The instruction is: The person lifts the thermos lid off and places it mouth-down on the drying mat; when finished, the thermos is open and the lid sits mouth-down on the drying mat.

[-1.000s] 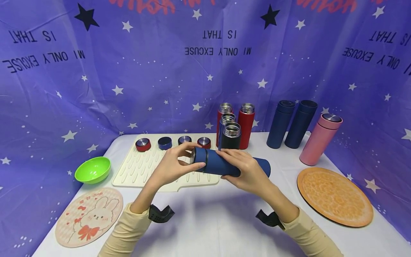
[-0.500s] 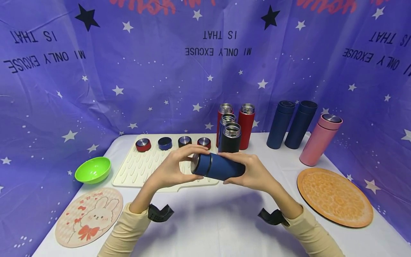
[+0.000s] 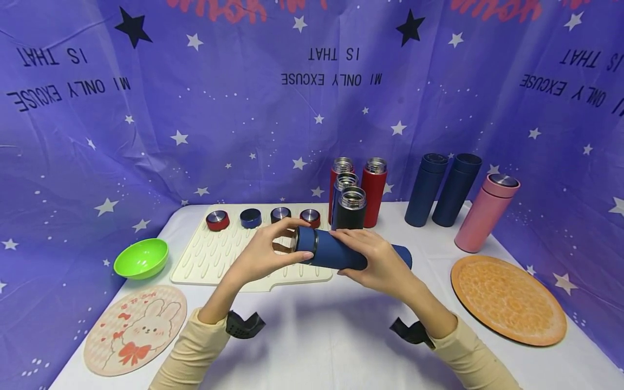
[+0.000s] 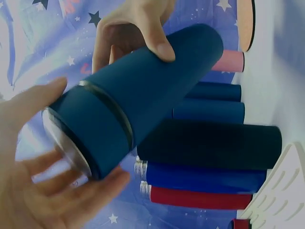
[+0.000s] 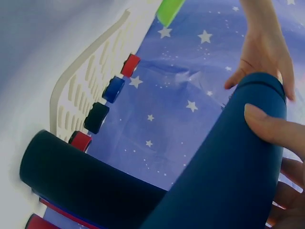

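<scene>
Holding matte blue bottle, silver-topped, dark-ringed below cap | suspending it near-horizontal above counter, cap end leftward | pinching cap with left hand | grasping body with right hand

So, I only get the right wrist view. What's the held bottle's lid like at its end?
Observer: The lid of the held bottle is silvery at its end, as the left wrist view shows.
Operator: Any capped bottles standing?
Observer: Three, at the right: two navy bottles and a pink bottle.
Operator: What lies in front of the pink one?
Observer: A round orange mat.
</scene>
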Action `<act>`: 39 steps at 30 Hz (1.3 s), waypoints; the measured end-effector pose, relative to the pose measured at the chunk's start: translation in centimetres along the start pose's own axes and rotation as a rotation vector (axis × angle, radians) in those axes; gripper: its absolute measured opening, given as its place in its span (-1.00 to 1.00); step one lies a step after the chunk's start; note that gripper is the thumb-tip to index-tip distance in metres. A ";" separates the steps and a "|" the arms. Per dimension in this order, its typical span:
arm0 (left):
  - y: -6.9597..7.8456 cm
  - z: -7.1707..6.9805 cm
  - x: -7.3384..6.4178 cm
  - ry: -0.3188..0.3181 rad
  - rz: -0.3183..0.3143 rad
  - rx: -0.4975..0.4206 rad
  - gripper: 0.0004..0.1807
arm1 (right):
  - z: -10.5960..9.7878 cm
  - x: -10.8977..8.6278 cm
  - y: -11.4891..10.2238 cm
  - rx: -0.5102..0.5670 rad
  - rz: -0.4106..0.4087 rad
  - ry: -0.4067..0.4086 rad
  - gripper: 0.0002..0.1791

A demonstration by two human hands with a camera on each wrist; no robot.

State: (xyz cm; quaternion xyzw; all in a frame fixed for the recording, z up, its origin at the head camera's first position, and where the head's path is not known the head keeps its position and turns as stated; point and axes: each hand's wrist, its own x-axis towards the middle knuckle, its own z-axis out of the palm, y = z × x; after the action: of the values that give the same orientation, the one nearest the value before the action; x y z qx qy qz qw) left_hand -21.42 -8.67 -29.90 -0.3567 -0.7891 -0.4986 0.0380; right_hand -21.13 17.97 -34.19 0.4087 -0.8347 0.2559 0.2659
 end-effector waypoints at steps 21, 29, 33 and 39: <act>-0.1 0.1 0.0 0.029 -0.003 -0.018 -0.41 | -0.6 0.0 0.1 0.023 0.014 0.005 -0.13; -0.6 0.1 0.1 -0.029 0.181 0.013 -0.34 | -0.7 -0.1 0.4 0.092 0.066 -0.035 -0.14; -0.8 0.1 0.2 -0.051 0.324 0.047 -0.28 | -0.8 -0.1 1.1 0.169 0.127 -0.071 -0.14; -0.7 0.2 0.1 -0.029 0.275 0.019 -0.31 | -0.6 -0.2 1.2 0.172 0.133 -0.073 -0.14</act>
State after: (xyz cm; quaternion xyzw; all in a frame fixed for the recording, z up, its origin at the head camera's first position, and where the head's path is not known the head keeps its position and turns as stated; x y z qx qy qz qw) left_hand -21.93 -8.65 -30.48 -0.4682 -0.7381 -0.4759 0.0977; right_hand -21.86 19.11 -34.14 0.3828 -0.8441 0.3286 0.1815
